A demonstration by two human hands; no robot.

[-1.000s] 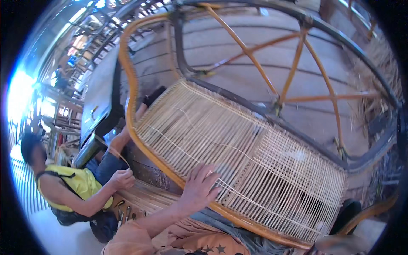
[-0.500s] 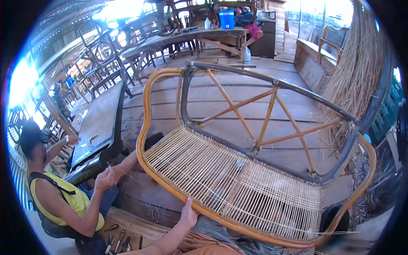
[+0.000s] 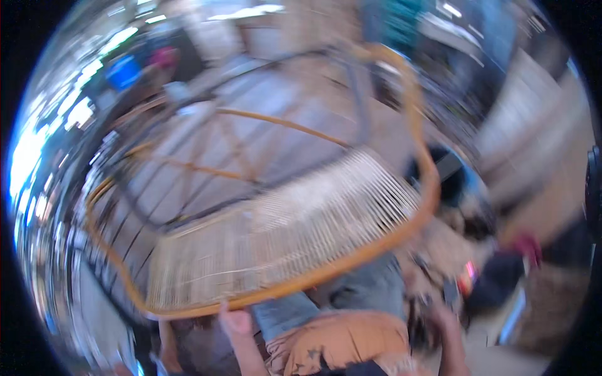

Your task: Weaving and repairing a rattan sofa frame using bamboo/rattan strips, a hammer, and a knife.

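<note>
A rattan settee frame [image 3: 316, 277] rests tilted across my lap, with a curved, honey-coloured front rail. Pale cane strips [image 3: 282, 229] run closely side by side over its seat. At the front rail, left of the middle, my left hand [image 3: 236, 321] grips the frame with the thumb on top; its other fingers are hidden below. Down at my right side, off the settee, my right hand [image 3: 437, 313] is near small, blurred items lying there. Motion smears its fingers, so what it holds, if anything, does not show.
Dark frame bars and crossed rattan braces [image 3: 282, 119] rise beyond the seat. A dark round container [image 3: 448, 175] stands past the settee's right end. Far left is a blue bucket [image 3: 123, 72]. At lower left, part of another person's arm [image 3: 168, 344] shows.
My view has swung to the right, blurring the scene. The left hand keeps its hold on the front rail. My right hand and forearm now show at the lower right.
</note>
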